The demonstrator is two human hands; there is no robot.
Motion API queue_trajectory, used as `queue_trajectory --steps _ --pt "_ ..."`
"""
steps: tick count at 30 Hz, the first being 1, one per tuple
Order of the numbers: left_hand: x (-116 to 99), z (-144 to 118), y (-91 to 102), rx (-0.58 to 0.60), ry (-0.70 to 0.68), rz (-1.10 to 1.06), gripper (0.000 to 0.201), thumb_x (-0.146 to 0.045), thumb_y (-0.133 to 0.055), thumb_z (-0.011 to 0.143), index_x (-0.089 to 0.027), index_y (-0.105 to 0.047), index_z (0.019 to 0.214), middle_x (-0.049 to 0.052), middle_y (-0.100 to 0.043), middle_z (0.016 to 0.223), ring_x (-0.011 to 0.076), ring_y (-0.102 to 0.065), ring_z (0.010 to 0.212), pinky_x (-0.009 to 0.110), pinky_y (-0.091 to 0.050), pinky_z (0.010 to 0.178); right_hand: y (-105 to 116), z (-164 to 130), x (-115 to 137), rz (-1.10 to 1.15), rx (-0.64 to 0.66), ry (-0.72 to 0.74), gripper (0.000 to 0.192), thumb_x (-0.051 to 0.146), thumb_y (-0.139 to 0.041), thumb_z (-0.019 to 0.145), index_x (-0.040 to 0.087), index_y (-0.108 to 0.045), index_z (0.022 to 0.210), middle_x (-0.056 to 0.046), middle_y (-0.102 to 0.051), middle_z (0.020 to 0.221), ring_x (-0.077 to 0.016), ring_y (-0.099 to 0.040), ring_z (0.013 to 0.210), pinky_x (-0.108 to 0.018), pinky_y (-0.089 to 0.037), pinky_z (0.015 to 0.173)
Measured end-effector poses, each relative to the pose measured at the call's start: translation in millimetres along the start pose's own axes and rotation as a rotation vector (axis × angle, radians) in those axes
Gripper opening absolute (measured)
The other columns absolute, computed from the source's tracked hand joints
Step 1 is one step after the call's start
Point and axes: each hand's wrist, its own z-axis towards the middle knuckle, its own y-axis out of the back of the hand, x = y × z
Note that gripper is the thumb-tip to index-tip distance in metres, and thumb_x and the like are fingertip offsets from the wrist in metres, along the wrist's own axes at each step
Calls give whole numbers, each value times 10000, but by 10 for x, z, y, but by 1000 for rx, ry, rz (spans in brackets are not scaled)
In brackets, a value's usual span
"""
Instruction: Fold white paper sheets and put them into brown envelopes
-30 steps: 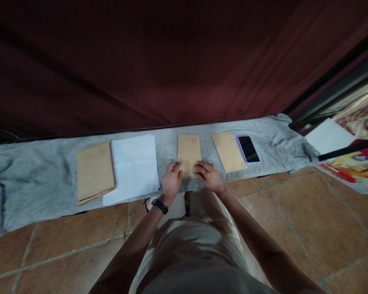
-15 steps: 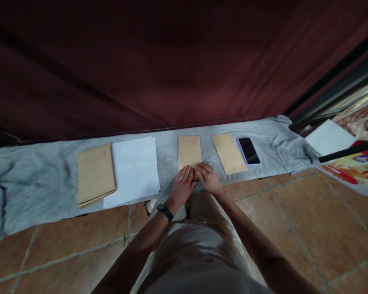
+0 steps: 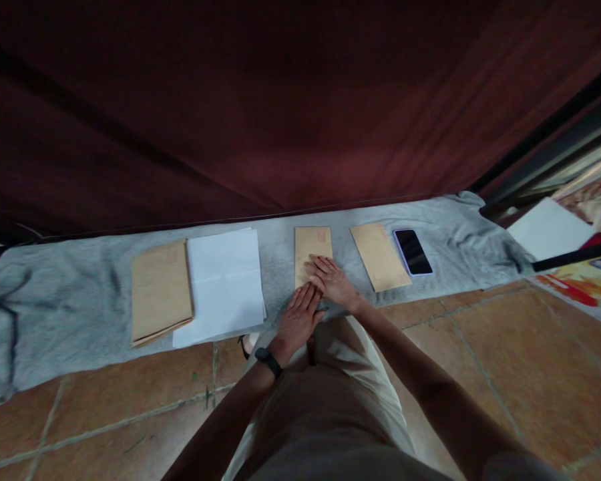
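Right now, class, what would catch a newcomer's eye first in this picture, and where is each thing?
A dark red curtain fills the upper half. Below it a grey cloth lies on a tiled floor, with the left hand and right hand flat on the middle envelope. A stack of envelopes and white paper lie to the left; another envelope and a phone lie to the right.

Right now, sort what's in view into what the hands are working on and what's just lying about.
In hand: middle envelope, left hand and right hand flat on it.

Lying about: second envelope, phone, white sheets, envelope stack, grey cloth.
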Motion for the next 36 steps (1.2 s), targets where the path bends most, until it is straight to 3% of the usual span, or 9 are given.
queue_trajectory --steps 5,8,13,19,27,36 --pt "-10 7 16 6 -10 108 531 -395 -413 1041 -163 -432 1519 106 -397 1622 237 -304 1532 447 -287 1262 102 210 -180 -115 -27 -57 479 340 -342 1072 195 -492 1504 -84 -410 1614 -239 -361 1502 -470 -284 1248" --pt "-9 8 15 -7 -16 94 510 -372 -411 1042 -146 -462 1496 115 -435 1598 239 -331 1519 446 -316 1253 135 190 -140 -116 -70 -101 503 343 -303 1073 161 -488 1504 -109 -446 1587 -255 -384 1488 -488 -295 1244" --pt "38 74 16 -93 101 21 486 -234 -351 1031 -77 -472 1475 166 -484 1553 238 -404 1481 420 -380 1223 26 -126 188 -64 -79 -76 516 360 -289 1079 146 -492 1501 -92 -432 1599 -248 -350 1508 -472 -298 1251" --pt "195 310 87 -83 115 5 547 -160 -321 1000 -71 -376 1536 162 -396 1613 246 -262 1545 473 -295 1262 -154 -551 424 -98 -75 -97 530 358 -362 1070 134 -417 1548 -108 -436 1593 -247 -372 1494 -478 -276 1258" --pt "233 708 59 -16 164 56 622 -366 -358 1030 -31 -327 1554 194 -330 1638 280 -231 1554 469 -256 1262 -181 -676 445 -180 -92 -60 514 375 -427 1056 93 -500 1481 -161 -525 1519 -295 -447 1438 -520 -295 1238" --pt "447 407 35 -84 251 8 579 -318 -370 1015 -40 -378 1523 205 -360 1622 303 -270 1540 496 -277 1246 -130 -786 426 -194 -91 -105 563 376 -410 1065 179 -336 1587 -100 -412 1609 -251 -384 1483 -495 -245 1251"
